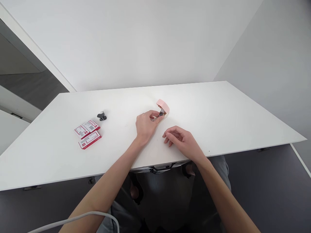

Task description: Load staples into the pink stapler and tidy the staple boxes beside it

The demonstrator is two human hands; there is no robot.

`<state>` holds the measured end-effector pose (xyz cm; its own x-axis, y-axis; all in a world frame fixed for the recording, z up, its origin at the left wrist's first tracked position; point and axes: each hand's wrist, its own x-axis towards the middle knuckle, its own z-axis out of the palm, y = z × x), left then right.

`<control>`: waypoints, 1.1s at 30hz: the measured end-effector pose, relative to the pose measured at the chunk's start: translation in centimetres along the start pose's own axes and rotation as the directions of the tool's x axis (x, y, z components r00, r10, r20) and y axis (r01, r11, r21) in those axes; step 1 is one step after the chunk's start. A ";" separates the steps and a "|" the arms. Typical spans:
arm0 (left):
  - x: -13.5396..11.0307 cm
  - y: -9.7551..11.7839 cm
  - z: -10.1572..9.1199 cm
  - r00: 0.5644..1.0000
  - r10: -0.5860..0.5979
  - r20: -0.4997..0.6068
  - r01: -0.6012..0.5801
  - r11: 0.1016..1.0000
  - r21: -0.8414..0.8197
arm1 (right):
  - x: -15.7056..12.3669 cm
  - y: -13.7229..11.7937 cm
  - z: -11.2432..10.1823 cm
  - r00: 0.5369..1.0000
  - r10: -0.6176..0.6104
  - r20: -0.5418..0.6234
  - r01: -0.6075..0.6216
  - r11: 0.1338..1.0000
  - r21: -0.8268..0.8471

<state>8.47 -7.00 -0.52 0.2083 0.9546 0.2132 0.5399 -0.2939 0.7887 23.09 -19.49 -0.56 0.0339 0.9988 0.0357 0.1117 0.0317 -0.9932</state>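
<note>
Pink-topped stapler (164, 106) lies toward the middle of the white table (218, 123), at the fingertips of the left hand (145, 125). Its cap is swung up from the pale base, exposing the metal parts inside; the raised position presumably gives the fingers access there.

Left grip: thumb and forefinger are drawn in around the stapler's inner section, nearly meeting, with the stapler between them. Exact contact at the fingertips is too small to resolve. The palm is low over the tabletop, probably to brace the hand and stop the light base from sliding.

Right grip: the right hand (182, 139) has nothing in it. Fingers are loosely curled, thumb apart from the palm, just above or on the table (cannot tell which). It sits near the stapler but apart from it, on the near side; the pose reads as standby, within easy reach.

Red-and-white boxes (89, 139) lie together at the left, edges overlapping or touching, printed faces up. Just beyond them is a small dark clip-like tool (103, 118), perhaps a staple remover. Both are well apart from the hands, which leaves the area around the stapler uncluttered.
</note>
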 end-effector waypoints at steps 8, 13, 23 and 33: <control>-0.3 0.0 -0.2 1.000 0.006 -0.019 -0.006 1.000 -0.015 | 0.0 0.1 0.0 1.000 -0.001 -0.008 0.001 1.000 -0.011; -0.4 0.0 -0.2 0.999 0.010 -0.034 -0.010 1.000 0.005 | 0.0 0.1 0.0 1.000 -0.005 -0.007 0.005 1.000 -0.004; -0.7 0.4 -0.3 0.989 0.133 -0.070 -0.119 0.977 0.175 | -0.1 -0.2 0.0 1.000 0.003 -0.003 -0.003 1.000 0.000; -0.8 0.5 -0.4 0.994 0.096 -0.059 -0.083 0.978 0.192 | -0.1 -0.2 0.0 1.000 -0.005 -0.004 0.005 1.000 -0.004</control>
<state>8.23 -7.88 -0.02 0.2105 0.9233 0.3211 0.6675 -0.3758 0.6428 23.05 -19.59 -0.41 0.0368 0.9985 0.0415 0.1161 0.0370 -0.9925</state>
